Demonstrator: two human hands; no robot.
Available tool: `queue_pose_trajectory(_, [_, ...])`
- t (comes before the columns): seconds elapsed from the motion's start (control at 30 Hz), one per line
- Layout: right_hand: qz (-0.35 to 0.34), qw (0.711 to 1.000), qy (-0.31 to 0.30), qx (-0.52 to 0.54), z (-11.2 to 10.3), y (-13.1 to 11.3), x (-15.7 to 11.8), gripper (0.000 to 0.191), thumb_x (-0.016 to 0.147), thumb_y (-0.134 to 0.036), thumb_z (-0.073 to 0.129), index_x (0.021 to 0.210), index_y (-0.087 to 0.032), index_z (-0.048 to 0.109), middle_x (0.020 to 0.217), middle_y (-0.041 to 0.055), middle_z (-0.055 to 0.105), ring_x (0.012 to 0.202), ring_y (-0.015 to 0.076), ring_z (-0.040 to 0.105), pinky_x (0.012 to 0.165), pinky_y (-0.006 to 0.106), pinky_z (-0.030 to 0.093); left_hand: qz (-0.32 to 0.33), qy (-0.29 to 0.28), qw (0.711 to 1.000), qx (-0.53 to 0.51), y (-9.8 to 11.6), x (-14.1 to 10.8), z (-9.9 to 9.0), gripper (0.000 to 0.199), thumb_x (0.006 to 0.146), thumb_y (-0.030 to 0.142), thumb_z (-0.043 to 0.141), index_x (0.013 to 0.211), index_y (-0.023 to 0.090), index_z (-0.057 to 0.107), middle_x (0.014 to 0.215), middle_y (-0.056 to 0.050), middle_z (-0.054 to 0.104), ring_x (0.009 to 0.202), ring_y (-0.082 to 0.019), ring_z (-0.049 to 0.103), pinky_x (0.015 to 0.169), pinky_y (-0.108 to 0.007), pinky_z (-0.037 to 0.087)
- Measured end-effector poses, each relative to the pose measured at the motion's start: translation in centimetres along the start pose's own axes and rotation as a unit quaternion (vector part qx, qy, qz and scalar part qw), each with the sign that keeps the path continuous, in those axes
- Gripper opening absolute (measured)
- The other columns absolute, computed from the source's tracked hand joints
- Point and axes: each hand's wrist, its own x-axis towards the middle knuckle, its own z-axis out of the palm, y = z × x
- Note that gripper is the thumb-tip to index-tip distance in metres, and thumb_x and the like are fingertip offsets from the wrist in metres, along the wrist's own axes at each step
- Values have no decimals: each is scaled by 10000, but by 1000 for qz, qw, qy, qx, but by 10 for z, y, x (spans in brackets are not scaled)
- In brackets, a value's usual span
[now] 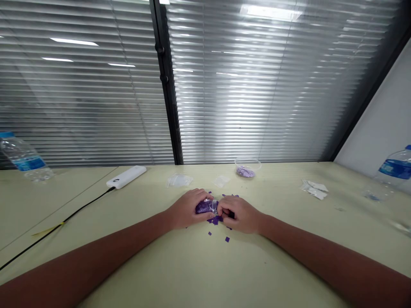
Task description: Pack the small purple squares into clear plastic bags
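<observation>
Two hands (212, 212) clamping together on a clear plastic bag (206, 206) of purple squares, mid-tabletop (289, 261) | loose purple squares (215, 220) lying scattered around them, mostly at 6 o'clock | clear cup (247, 167) holding pale pieces at 12 o'clock

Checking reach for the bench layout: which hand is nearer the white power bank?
Left. The left hand is nearer, to the power bank's right and closer to the camera. The right hand is farther, beyond the clear bag of purple squares from it.

Left hand (188, 209), right hand (239, 214) on a clear bag (206, 206) of purple squares (loose squares (215, 220) below)
</observation>
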Motion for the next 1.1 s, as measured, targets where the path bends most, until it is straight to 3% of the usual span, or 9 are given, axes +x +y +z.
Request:
queue_pose_trajectory(0.67, [-6, 1000, 15, -11, 3, 2, 1, 233, 775, -29, 564, 900, -225, 584, 789, -26, 595, 787, 156, 533, 751, 264, 396, -8, 15, 1000, 5, 1, -3, 0, 380, 899, 526, 692, 1164, 257, 646, 1066, -46, 674, 984, -250, 619, 830, -331, 469])
queue_pose_trajectory(1.1, [-3, 1000, 19, -3, 0, -6, 3, 234, 702, -198, 748, 865, -227, 583, 779, -42, 556, 738, 143, 509, 695, 261, 381, -21, 31, 999, 16, 3, -3, 0, 349, 879, 501, 712, 1104, 240, 658, 1027, -38, 676, 956, -240, 619, 800, -331, 459])
